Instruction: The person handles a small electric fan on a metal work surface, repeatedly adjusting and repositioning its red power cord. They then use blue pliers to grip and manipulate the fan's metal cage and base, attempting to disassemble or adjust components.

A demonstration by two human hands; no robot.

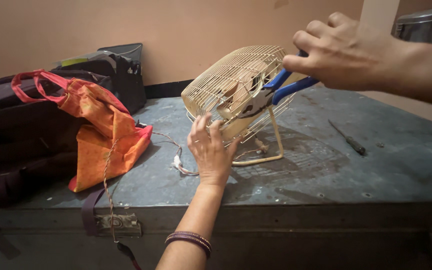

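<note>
Gripping one pair of blue-handled pliers (pixel 276 90) in my right hand (pixel 346 52), I press their nose, half lost among the wires, into the cage of one small cream fan (pixel 236 92) standing on the grey counter (pixel 376 175). My left hand (pixel 210 150) rests open against the cage's lower front, fingers spread. One screwdriver (pixel 347 137) lies well apart to the right. One orange bag (pixel 101 127) partly covers dark bags (pixel 6 130) cut off at left.

No packages, labels, signs or screens can be made out anywhere in view, neither on the tabletop nor against the wall behind it.
</note>
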